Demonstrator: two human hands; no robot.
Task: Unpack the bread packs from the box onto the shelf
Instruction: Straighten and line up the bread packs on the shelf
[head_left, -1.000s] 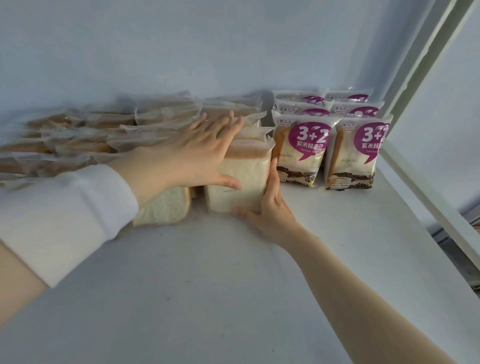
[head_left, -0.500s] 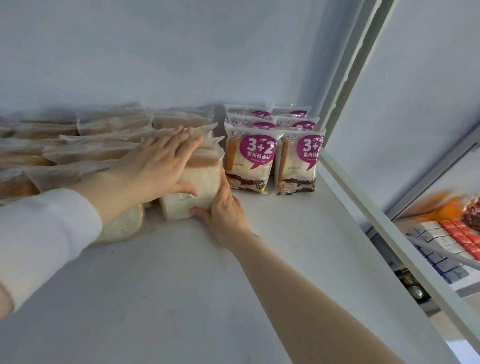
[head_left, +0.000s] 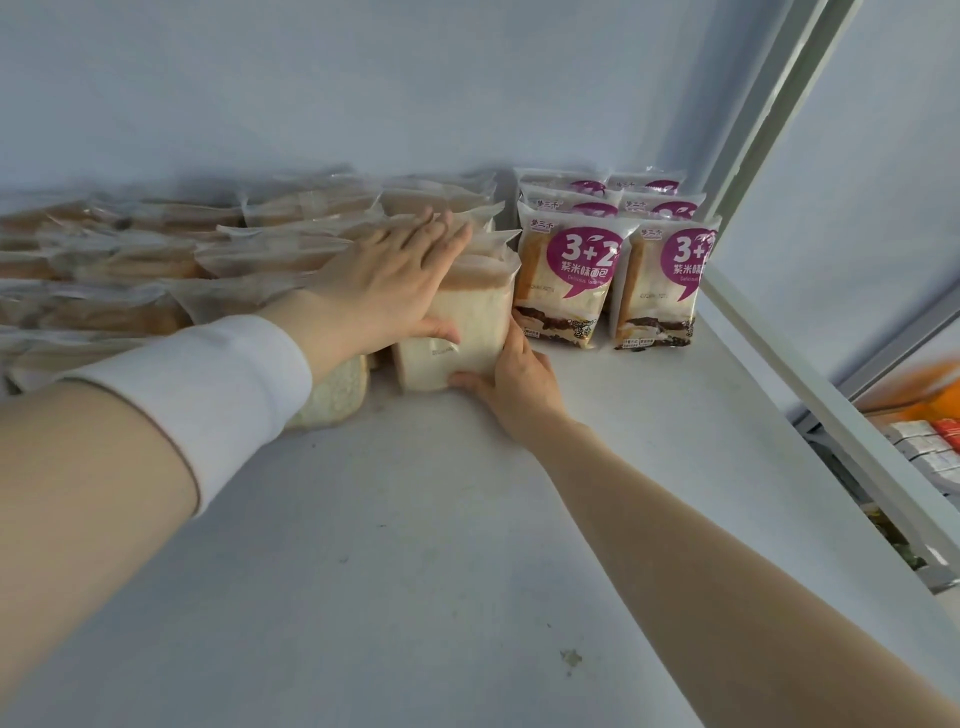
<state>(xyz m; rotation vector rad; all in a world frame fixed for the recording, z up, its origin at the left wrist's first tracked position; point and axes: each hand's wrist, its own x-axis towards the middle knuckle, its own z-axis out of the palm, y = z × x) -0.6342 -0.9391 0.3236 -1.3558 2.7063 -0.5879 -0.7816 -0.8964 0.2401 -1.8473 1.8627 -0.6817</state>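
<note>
A clear-wrapped white bread pack (head_left: 465, 332) stands upright on the white shelf (head_left: 415, 545), at the front of a row of similar packs (head_left: 249, 260). My left hand (head_left: 387, 280) lies flat over its top and left side, thumb on its front face. My right hand (head_left: 511, 382) cups its lower right corner, fingers against its side. To its left a bare-looking bread loaf end (head_left: 335, 392) peeks out under my left sleeve. The box is not in view.
Purple-labelled "3+2" bread packs (head_left: 569, 280) stand in rows right of the held pack, near the shelf's right frame post (head_left: 753, 119). Beyond the shelf's right edge, lower shelves with small boxed goods (head_left: 930, 447) show.
The view has swung left and down a little. Both hands stay on the same bread pack, which has barely shifted against the row.
</note>
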